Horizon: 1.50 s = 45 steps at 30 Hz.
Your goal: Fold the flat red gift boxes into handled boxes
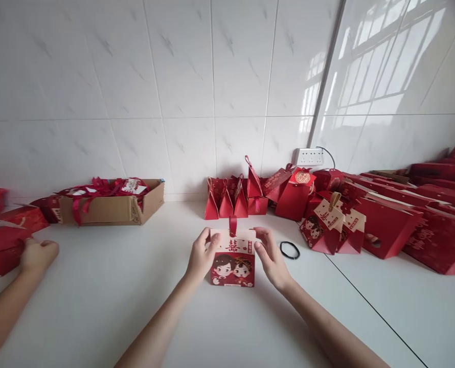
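A small red and cream gift box [233,268] with a cartoon couple printed on its front stands upright on the white table before me. From its top rises a red ribbon loop [232,225]. My left hand [203,254] grips the box's upper left edge, thumb on the front face. On the upper right edge, my right hand [271,255] holds it the same way, with fingers behind. The back of the box is hidden from me. Just right of my right hand lies a black elastic band [290,250].
Another person's hand [39,255] holds a red box [5,248] at the far left. A cardboard box [100,210] of red ribbons stands behind it. Several red gift boxes [225,198] line the wall; many red bags [388,220] crowd the right, near a power strip [309,156].
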Tool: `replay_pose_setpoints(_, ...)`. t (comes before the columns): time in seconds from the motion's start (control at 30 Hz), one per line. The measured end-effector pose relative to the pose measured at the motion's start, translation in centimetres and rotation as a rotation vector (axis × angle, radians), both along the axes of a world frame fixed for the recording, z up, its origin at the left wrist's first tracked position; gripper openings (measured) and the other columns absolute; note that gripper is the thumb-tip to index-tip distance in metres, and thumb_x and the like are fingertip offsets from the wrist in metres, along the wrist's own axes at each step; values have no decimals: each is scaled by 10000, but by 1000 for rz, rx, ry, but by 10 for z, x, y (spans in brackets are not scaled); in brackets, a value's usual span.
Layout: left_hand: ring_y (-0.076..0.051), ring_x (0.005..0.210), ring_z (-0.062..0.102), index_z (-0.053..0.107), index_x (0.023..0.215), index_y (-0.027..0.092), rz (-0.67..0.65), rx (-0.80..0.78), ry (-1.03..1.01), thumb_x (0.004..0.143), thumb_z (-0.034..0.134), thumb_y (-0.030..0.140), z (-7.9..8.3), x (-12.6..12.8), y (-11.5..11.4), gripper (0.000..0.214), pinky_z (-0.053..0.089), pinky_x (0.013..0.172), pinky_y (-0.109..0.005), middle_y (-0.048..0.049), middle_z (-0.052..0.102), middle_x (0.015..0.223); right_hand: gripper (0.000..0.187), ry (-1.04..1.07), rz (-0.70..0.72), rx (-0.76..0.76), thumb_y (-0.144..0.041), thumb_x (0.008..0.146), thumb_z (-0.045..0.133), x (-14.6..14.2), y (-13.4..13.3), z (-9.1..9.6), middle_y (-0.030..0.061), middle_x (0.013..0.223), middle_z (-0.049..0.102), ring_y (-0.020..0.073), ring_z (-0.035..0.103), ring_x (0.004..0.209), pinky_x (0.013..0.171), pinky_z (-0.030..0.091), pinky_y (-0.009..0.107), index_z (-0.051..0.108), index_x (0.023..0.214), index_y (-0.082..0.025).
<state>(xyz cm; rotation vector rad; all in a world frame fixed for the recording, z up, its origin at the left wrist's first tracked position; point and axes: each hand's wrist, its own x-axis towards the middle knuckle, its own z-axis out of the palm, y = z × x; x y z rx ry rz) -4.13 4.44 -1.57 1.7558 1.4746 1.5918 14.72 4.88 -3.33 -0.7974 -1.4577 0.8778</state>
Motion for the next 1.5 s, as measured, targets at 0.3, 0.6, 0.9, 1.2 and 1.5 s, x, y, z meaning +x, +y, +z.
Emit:
replay_pose_setpoints(0.3, -112, 563, 547, 537, 752, 194, -271, 364, 186, 867, 560, 246, 6, 16, -28, 128, 484, 557, -221, 26, 549, 634, 124, -192, -138, 420, -207, 834, 595, 5, -22, 13, 17, 814, 642, 164, 588, 667, 615, 474, 279, 519, 929, -237)
replay_pose_setpoints(0.6, -154, 936, 709, 645, 1008, 180, -418, 564, 244, 860, 527, 9, 14, 20, -34, 255, 597, 785, -228, -69, 723, 1006, 174, -296, -134, 679, -151, 844, 547, 2, -21, 10, -11, 732, 521, 133, 494, 575, 524, 440, 247, 473, 975, -239)
replay_pose_setpoints(0.9, -124, 708, 720, 630, 894, 190, -242, 528, 137, 824, 670, 103, 12, 27, -38, 119, 603, 642, -190, 0, 737, 809, 162, -317, -135, 649, -172, 861, 555, -3, -26, 9, -13, 730, 513, 128, 492, 571, 504, 433, 239, 464, 981, -231)
replay_pose_setpoints(1.2, -96, 603, 663, 567, 825, 193, -191, 513, 61, 817, 670, 106, 13, 30, -41, 135, 565, 570, -175, 30, 675, 706, 141, -284, -145, 645, -145, 877, 539, -5, -30, 12, -7, 726, 549, 128, 540, 575, 512, 460, 240, 482, 972, -231)
replay_pose_setpoints(1.5, -94, 656, 646, 716, 1013, 206, -390, 495, 158, 881, 528, 55, 20, 24, -40, 275, 515, 528, -168, -28, 676, 844, 125, -275, -125, 629, -137, 917, 512, -4, -28, 10, -7, 752, 552, 110, 535, 559, 503, 452, 222, 495, 1003, -226)
